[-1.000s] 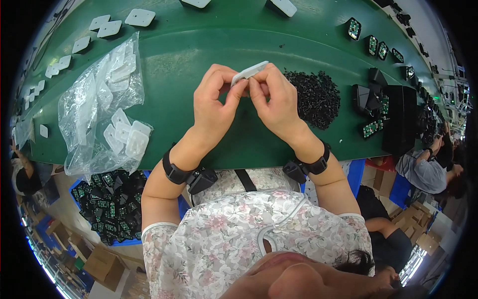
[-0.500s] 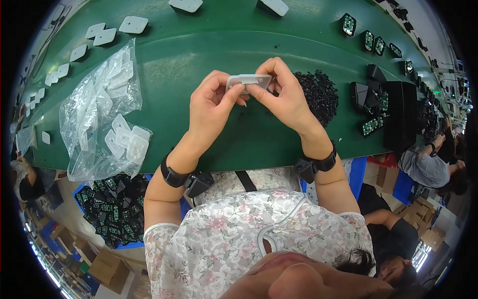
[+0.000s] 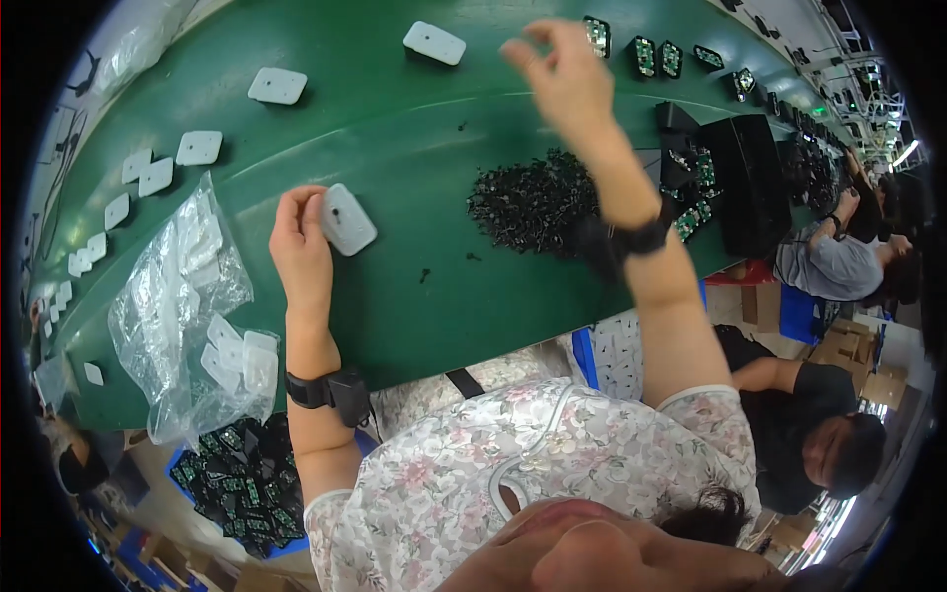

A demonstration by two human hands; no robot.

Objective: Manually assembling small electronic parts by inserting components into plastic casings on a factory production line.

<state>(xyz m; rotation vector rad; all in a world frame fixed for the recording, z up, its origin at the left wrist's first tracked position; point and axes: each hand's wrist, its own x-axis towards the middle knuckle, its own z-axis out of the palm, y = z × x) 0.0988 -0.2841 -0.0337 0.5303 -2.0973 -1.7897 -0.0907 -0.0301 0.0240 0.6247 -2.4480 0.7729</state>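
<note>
A white rounded plastic cover (image 3: 350,219) with a small hole is gripped along its left edge by my left hand (image 3: 301,232), low over the green table. My right hand (image 3: 570,79) reaches out over the far side of the table, its fingers apart with nothing seen in them. Closest to it is a green circuit board in a dark shell (image 3: 597,37). A heap of small black parts (image 3: 533,202) lies between my two arms. Beyond my hands, a white case (image 3: 434,43) rests on the table.
A clear plastic bag (image 3: 178,286) with white covers (image 3: 258,365) lies at the left. More white cases (image 3: 278,86) line the far left. A black box (image 3: 745,183) stands right, beside boards (image 3: 693,219). Below the table edge sits a blue bin of boards (image 3: 242,483).
Both hands were on the white cover; my right hand has let go and moved far out. My left hand has shifted left with the cover. The whole view has turned somewhat.
</note>
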